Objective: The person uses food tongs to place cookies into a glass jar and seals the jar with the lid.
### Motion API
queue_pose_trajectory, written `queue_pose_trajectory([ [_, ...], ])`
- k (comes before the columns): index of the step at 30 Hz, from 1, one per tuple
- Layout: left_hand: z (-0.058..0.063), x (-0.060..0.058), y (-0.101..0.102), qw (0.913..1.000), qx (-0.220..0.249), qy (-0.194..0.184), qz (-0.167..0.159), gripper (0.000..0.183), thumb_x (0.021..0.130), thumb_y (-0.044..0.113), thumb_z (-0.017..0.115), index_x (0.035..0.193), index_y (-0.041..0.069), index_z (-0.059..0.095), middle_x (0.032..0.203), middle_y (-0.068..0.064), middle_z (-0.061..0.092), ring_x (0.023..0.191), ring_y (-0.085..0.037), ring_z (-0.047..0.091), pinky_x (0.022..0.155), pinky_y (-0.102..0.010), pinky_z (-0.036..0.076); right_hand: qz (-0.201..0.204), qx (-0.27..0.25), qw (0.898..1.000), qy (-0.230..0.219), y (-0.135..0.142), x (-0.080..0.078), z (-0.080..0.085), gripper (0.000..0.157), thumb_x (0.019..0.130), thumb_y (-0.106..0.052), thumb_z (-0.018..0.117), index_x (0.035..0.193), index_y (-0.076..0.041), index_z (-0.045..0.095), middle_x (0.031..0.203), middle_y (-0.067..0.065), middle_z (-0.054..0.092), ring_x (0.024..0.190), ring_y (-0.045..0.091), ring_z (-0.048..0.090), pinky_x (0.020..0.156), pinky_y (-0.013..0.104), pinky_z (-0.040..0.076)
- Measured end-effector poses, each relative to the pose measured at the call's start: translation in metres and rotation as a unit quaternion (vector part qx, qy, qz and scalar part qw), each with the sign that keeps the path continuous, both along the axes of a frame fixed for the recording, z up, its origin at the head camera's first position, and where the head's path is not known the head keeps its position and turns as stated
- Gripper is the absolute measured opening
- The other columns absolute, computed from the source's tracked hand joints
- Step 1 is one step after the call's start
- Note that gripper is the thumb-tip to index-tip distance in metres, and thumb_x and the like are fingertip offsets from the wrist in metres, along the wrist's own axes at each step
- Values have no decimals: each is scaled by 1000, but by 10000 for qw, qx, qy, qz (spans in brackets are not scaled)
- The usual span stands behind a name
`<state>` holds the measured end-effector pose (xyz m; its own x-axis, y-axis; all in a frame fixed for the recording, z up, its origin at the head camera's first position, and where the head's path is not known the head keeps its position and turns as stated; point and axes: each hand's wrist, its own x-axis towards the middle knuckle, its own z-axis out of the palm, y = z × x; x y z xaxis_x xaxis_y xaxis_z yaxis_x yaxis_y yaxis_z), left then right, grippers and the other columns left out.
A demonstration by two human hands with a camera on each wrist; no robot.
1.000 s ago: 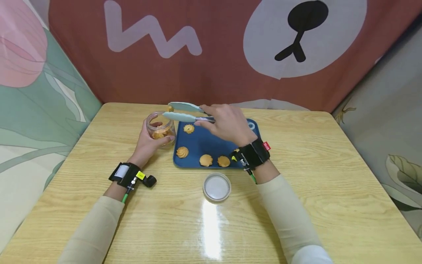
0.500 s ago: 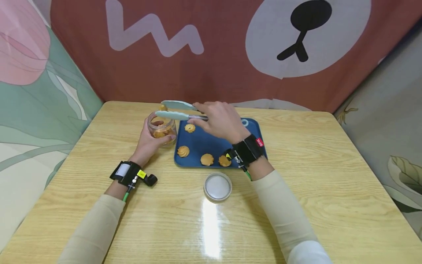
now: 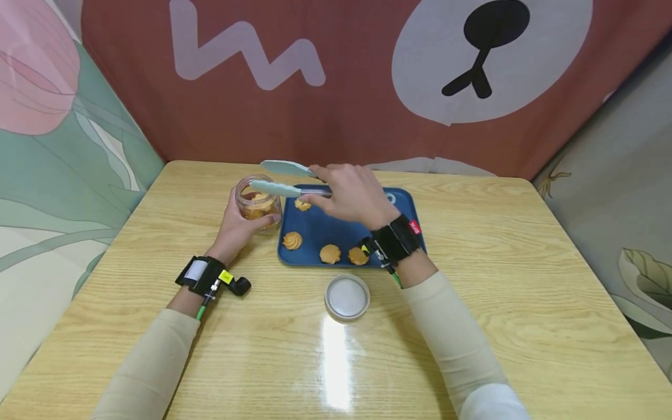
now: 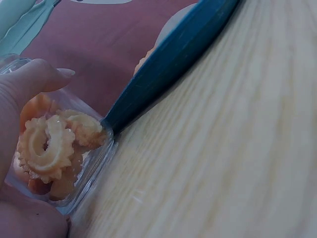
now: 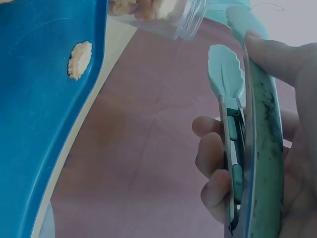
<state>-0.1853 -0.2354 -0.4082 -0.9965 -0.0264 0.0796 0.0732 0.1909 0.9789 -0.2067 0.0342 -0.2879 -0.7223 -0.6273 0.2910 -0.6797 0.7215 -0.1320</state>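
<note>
Mint-tipped tongs, blue tray, golden cookies, wood-grained table

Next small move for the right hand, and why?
Probably the right hand should swing the tongs over the blue tray: they stand open at the clear jar's mouth, nothing visibly held, while cookies lie on the tray.

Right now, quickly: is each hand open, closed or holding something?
Left hand: closed around the jar, with cookies inside.
Right hand: closed on the tongs, which stand open with nothing visible between their tips.
</note>
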Motion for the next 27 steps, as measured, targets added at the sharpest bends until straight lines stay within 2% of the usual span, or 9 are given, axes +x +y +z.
queue_pose_trajectory([
  [6, -1, 0, 0, 10000, -45, -47, 34, 104, 85, 20, 89, 163, 35, 21, 164, -11, 35, 155, -25, 33, 128, -49, 29, -56, -68, 9999, -102, 4, 1, -4, 67, 96, -59, 69, 148, -16, 62, 121, 7, 78, 76, 16, 64, 57, 30, 47],
  [11, -1, -1, 0, 9999, -89, -94, 43, 103, 85, 21, 89, 162, 36, 22, 163, -11, 37, 151, -25, 38, 127, -48, 31, -154, -133, 9997, -95, 11, 3, -8, 67, 95, -58, 71, 147, -17, 62, 128, 6, 76, 82, 17, 66, 66, 33, 54],
  [14, -2, -2, -1, 9999, -107, -122, 59, 103, 85, 21, 89, 162, 36, 22, 163, -11, 37, 150, -26, 40, 126, -47, 32, -216, -100, 9997, -103, 18, 5, -10, 68, 96, -59, 70, 148, -17, 61, 107, 5, 77, 77, 17, 63, 65, 32, 51],
  [17, -4, -3, -2, 9998, -101, -125, 66, 103, 85, 21, 89, 162, 35, 22, 163, -12, 38, 149, -26, 40, 125, -46, 33, -234, -48, 9996, -137, 27, 9, -12, 69, 96, -60, 68, 148, -16, 61, 85, 4, 68, 71, 18, 57, 59, 31, 44],
  [18, -5, -4, -3, 9998, -101, -128, 71, 103, 85, 20, 89, 162, 35, 22, 163, -12, 38, 149, -26, 40, 125, -46, 33, -247, -15, 9996, -129, 30, 10, -13, 69, 96, -61, 68, 148, -15, 61, 83, 5, 67, 70, 18, 57, 58, 31, 43],
  [22, -5, -5, -3, 9998, -114, -148, 77, 102, 85, 18, 88, 162, 33, 22, 163, -13, 38, 149, -27, 41, 125, -46, 33, -297, -1, 9995, -70, 46, 16, -16, 67, 95, -60, 69, 145, -15, 64, 105, 7, 78, 78, 18, 67, 59, 30, 49],
  [24, -5, -5, -3, 9998, -119, -160, 82, 102, 85, 18, 88, 162, 34, 22, 162, -14, 38, 148, -27, 42, 125, -45, 34, -312, 1, 9995, -70, 55, 18, -18, 67, 95, -60, 70, 145, -15, 64, 119, 9, 78, 82, 20, 72, 62, 33, 54],
  [27, -5, -6, -2, 9998, -93, -159, 69, 102, 85, 18, 88, 162, 36, 23, 161, -13, 37, 147, -27, 43, 124, -44, 35, -340, 0, 9993, -139, 67, 22, -20, 68, 95, -59, 71, 146, -15, 63, 127, 11, 76, 86, 22, 74, 68, 36, 58],
])
